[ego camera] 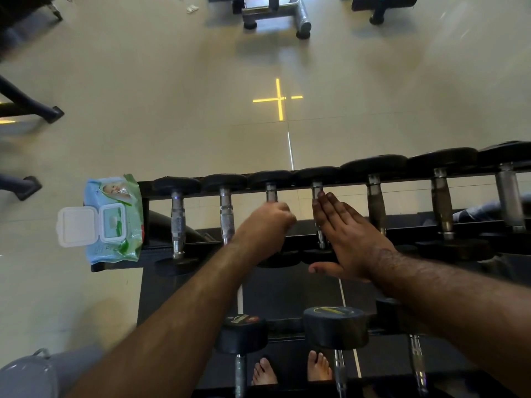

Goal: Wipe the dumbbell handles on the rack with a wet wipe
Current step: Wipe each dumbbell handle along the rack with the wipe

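**Two hands at the top row of the dumbbell rack**

While both forearms reach forward from the lower edge of the view, the left hand (265,222) is curled into a fist around the handle of the third dumbbell (271,192) from the left on the rack (402,225), knuckles up. Whether a wipe is inside that fist cannot be told. The right hand (344,234) lies flat with fingers straight and together, thumb spread toward the body, fingertips touching the handle of the fourth dumbbell (318,193); it holds nothing. At the rack's left end sits the wet wipe pack (112,222), its white lid flipped open. Bare feet (290,370) show below, between lower-tier dumbbells.
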Demonstrator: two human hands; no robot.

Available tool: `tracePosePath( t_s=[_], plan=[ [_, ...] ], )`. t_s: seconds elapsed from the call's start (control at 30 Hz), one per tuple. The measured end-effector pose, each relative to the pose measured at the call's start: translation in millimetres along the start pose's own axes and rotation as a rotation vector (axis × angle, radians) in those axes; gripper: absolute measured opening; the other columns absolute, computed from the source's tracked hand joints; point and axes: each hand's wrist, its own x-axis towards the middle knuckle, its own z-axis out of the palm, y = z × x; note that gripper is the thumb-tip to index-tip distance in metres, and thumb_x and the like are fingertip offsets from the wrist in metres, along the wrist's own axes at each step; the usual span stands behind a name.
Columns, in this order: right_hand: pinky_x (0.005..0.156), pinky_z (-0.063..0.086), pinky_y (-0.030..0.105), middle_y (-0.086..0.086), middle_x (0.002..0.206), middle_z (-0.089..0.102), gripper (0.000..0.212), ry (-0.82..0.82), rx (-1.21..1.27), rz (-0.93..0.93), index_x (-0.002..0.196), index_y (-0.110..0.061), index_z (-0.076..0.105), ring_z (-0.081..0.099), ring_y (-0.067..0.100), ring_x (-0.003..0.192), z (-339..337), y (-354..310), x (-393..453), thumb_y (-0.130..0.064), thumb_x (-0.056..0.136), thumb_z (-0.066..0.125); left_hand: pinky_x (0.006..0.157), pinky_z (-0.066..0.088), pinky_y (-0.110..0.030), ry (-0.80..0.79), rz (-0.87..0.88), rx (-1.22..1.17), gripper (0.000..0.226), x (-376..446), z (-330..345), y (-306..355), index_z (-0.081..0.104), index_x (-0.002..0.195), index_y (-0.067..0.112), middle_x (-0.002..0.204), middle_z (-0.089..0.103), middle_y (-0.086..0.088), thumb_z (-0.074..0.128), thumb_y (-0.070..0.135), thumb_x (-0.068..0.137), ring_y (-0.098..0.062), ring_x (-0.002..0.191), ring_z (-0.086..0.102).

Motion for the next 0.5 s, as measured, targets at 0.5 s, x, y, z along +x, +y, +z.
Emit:
tracePosePath(
  t_s=[0.5],
  plan=[
    [0.131, -0.010, 0.044, 0.013, 0.169, -0.042, 0.135, 0.001, 0.026, -0.017, 0.161, -0.011, -0.035, -0.033, 0.031, 0.159, -2.0, 0.7, 0.7, -0.104, 0.081, 0.020, 0.089, 0.059, -0.032, -0.414, -0.371, -0.207, 0.017, -21.1, -19.4, -2.7, 0.072, 0.103, 0.023, 0.101, 0.068, 0.004, 0.067, 0.009, 0.096, -0.012, 0.094, 0.066]
  ],
)
